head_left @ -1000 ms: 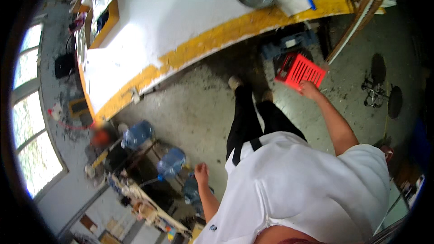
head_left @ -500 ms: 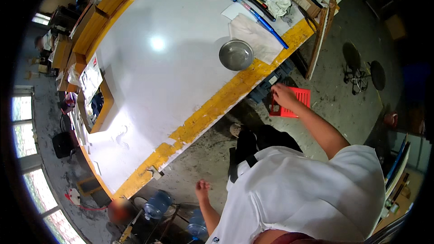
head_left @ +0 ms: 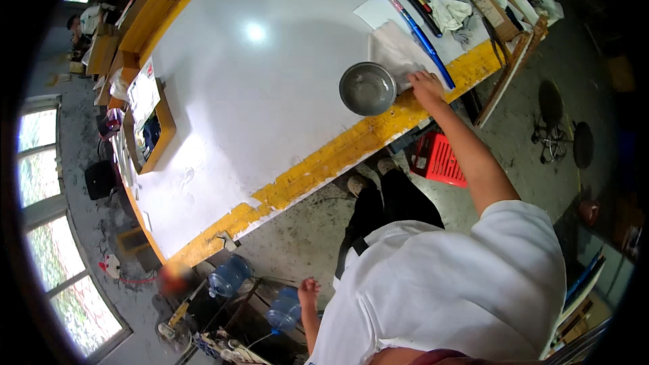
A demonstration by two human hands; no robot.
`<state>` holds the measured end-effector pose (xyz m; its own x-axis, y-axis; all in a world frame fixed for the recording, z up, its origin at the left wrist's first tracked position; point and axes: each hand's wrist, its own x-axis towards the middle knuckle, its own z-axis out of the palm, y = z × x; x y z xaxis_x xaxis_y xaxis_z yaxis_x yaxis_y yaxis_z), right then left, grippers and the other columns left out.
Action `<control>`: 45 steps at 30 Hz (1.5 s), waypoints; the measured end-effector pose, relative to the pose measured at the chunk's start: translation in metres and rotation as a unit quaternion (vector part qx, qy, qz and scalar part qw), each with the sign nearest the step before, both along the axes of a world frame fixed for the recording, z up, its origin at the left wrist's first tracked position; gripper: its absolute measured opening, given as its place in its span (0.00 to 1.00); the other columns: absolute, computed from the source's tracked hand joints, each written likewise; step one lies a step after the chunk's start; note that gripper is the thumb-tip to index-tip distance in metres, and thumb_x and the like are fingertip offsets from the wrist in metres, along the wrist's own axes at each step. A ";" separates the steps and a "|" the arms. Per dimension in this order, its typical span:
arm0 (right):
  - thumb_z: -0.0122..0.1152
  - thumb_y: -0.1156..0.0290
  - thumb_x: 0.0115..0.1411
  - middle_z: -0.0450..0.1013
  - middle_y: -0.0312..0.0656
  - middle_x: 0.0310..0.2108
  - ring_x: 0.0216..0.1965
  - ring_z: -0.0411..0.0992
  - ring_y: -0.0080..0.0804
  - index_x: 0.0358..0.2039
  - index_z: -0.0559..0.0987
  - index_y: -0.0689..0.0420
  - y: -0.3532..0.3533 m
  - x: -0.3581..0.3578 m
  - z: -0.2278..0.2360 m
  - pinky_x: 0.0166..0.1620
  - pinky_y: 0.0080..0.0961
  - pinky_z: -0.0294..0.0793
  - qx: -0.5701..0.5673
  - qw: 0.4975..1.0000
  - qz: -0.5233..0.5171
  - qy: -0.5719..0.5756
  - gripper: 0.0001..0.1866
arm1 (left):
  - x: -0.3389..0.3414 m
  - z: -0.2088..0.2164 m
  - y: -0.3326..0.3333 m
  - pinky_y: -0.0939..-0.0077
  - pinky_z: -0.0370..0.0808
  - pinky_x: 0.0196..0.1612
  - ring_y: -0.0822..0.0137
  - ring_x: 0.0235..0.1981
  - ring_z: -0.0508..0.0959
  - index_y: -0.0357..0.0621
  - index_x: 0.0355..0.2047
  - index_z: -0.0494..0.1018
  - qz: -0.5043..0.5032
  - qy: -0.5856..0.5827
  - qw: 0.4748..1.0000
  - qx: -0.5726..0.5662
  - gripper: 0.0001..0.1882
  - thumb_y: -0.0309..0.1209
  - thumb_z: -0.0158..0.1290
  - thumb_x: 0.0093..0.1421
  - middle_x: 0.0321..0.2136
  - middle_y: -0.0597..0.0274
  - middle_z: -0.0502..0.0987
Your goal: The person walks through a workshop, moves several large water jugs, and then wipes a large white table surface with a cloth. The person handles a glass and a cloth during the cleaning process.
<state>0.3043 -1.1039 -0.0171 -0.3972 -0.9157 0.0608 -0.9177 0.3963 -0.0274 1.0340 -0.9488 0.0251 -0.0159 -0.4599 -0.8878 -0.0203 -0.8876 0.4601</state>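
Note:
At the near right edge of the table, my right hand (head_left: 426, 88) has its fingers bent and closed on the near edge of a pale cloth (head_left: 395, 47). Just left of it stands a round metal bowl (head_left: 367, 89), partly over the yellow edge strip; only its grey inside shows, with nothing that I can make out in it. Down by my side hangs my left hand (head_left: 309, 290), away from the table. Its fingers are loosely curled and somewhat apart, and they hold nothing. A blue pole (head_left: 426, 44) lies just beyond the cloth.
The big white table (head_left: 270, 94) has a worn yellow border. Poles, rags and a cardboard box (head_left: 490, 3) crowd its far right end. A red plastic basket (head_left: 443, 160) stands on the floor below. Blue water bottles (head_left: 230, 275) are near my left side. A wheeled stool (head_left: 551, 142) is at right.
My right hand has gone from above the red basket up to the cloth and taken hold of its edge. The cloth looks more bunched. My left hand still hangs at my side.

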 end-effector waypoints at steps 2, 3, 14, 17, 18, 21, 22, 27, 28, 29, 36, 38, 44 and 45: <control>0.56 0.67 0.46 0.73 0.40 0.34 0.38 0.70 0.39 0.43 0.74 0.53 -0.013 -0.009 0.007 0.40 0.34 0.70 0.015 0.992 -0.070 -0.107 0.20 | -0.007 0.010 0.044 0.76 0.66 0.22 0.65 0.22 0.70 0.38 0.33 0.70 -0.035 -0.012 0.999 -0.002 0.15 0.37 0.40 0.60 0.23 0.64 0.71; 0.56 0.65 0.47 0.75 0.43 0.29 0.33 0.73 0.42 0.36 0.77 0.55 -0.024 -0.007 0.027 0.37 0.35 0.71 -0.029 0.964 -0.169 -0.205 0.14 | 0.001 0.005 0.069 0.75 0.66 0.22 0.66 0.22 0.70 0.38 0.33 0.70 0.043 0.077 0.996 0.016 0.13 0.35 0.40 0.60 0.23 0.64 0.71; 0.54 0.68 0.53 0.70 0.37 0.28 0.27 0.67 0.26 0.35 0.74 0.62 -0.105 -0.087 0.177 0.32 0.22 0.67 -0.335 0.617 -0.185 -0.688 0.12 | -0.135 0.033 0.044 0.84 0.69 0.28 0.75 0.24 0.72 0.37 0.39 0.69 -0.063 -0.198 0.975 -0.082 0.10 0.29 0.46 0.60 0.26 0.66 0.74; 0.54 0.70 0.55 0.71 0.36 0.29 0.26 0.67 0.23 0.39 0.74 0.62 -0.136 -0.010 0.216 0.32 0.19 0.68 -0.351 0.645 -0.085 -0.674 0.12 | -0.141 0.025 0.036 0.81 0.70 0.32 0.75 0.26 0.73 0.36 0.39 0.70 -0.089 -0.205 0.964 -0.141 0.10 0.28 0.48 0.59 0.27 0.65 0.74; 0.53 0.70 0.56 0.71 0.35 0.30 0.27 0.67 0.22 0.40 0.74 0.62 -0.143 0.020 0.224 0.31 0.19 0.68 -0.355 0.673 -0.036 -0.648 0.13 | -0.147 0.030 0.030 0.81 0.70 0.33 0.75 0.27 0.73 0.36 0.38 0.70 -0.089 -0.218 0.962 -0.142 0.10 0.28 0.48 0.58 0.28 0.65 0.74; 0.51 0.69 0.58 0.71 0.34 0.24 0.24 0.66 0.19 0.39 0.73 0.61 -0.144 0.110 0.222 0.27 0.20 0.67 -0.270 0.781 0.127 -0.549 0.12 | -0.144 0.032 0.037 0.80 0.71 0.33 0.74 0.27 0.74 0.36 0.38 0.70 -0.049 -0.227 0.960 -0.159 0.10 0.28 0.48 0.58 0.27 0.63 0.75; 0.54 0.67 0.56 0.70 0.37 0.21 0.21 0.66 0.20 0.38 0.73 0.62 -0.148 0.140 0.207 0.26 0.20 0.67 -0.243 0.789 0.185 -0.533 0.13 | -0.140 0.028 0.043 0.80 0.71 0.33 0.74 0.27 0.74 0.36 0.38 0.70 -0.032 -0.224 0.960 -0.167 0.11 0.28 0.48 0.58 0.27 0.63 0.75; 0.53 0.50 0.52 0.53 0.46 0.58 0.59 0.49 0.43 0.51 0.67 0.52 -0.166 0.273 0.115 0.58 0.35 0.53 0.050 0.861 0.451 -0.229 0.28 | -0.110 0.019 0.099 0.79 0.71 0.33 0.72 0.27 0.75 0.36 0.39 0.70 0.011 -0.240 0.967 -0.086 0.12 0.31 0.48 0.58 0.27 0.61 0.76; 0.51 0.48 0.53 0.47 0.45 0.61 0.63 0.42 0.42 0.56 0.63 0.49 -0.168 0.291 0.084 0.62 0.35 0.46 0.049 0.872 0.441 -0.208 0.32 | -0.104 0.020 0.107 0.79 0.71 0.32 0.72 0.27 0.75 0.36 0.39 0.71 0.035 -0.232 0.969 -0.076 0.12 0.31 0.48 0.57 0.27 0.60 0.76; 0.50 0.47 0.54 0.43 0.45 0.63 0.64 0.39 0.41 0.58 0.59 0.47 -0.170 0.307 0.061 0.63 0.36 0.42 0.061 0.878 0.437 -0.184 0.34 | -0.100 0.022 0.117 0.78 0.71 0.32 0.72 0.27 0.75 0.36 0.38 0.71 0.049 -0.238 0.969 -0.050 0.12 0.31 0.48 0.57 0.27 0.60 0.76; 0.46 0.44 0.55 0.34 0.44 0.65 0.65 0.31 0.40 0.62 0.49 0.43 -0.199 0.435 0.011 0.63 0.45 0.31 0.050 0.914 0.394 -0.085 0.38 | -0.031 0.012 0.205 0.78 0.71 0.30 0.73 0.26 0.75 0.37 0.37 0.72 0.138 -0.221 0.963 0.067 0.11 0.31 0.48 0.57 0.27 0.60 0.76; 0.46 0.44 0.55 0.35 0.44 0.65 0.65 0.33 0.41 0.62 0.49 0.43 -0.218 0.470 0.004 0.63 0.45 0.31 0.017 0.924 0.374 -0.072 0.38 | 0.000 0.009 0.205 0.79 0.71 0.29 0.73 0.26 0.75 0.37 0.37 0.72 0.166 -0.223 0.958 0.074 0.11 0.31 0.48 0.57 0.27 0.61 0.76; 0.45 0.44 0.55 0.37 0.45 0.64 0.65 0.35 0.42 0.63 0.47 0.38 -0.277 0.573 -0.009 0.62 0.47 0.32 -0.051 0.936 0.342 -0.063 0.37 | 0.088 0.035 0.155 0.80 0.71 0.31 0.73 0.27 0.75 0.38 0.39 0.71 0.215 -0.267 0.939 0.001 0.12 0.29 0.49 0.56 0.30 0.60 0.76; 0.45 0.42 0.55 0.35 0.43 0.65 0.65 0.33 0.43 0.62 0.46 0.34 -0.286 0.582 -0.012 0.62 0.50 0.30 -0.056 0.929 0.357 -0.072 0.37 | 0.101 0.042 0.136 0.81 0.71 0.31 0.73 0.28 0.75 0.38 0.40 0.70 0.209 -0.271 0.940 -0.003 0.12 0.29 0.48 0.57 0.30 0.60 0.76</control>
<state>0.8866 -1.3896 -0.0294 0.2983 -0.9400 0.1657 -0.9290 -0.3258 -0.1757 1.1347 -0.8130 0.0672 0.6210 -0.3308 -0.7105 0.0960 -0.8676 0.4879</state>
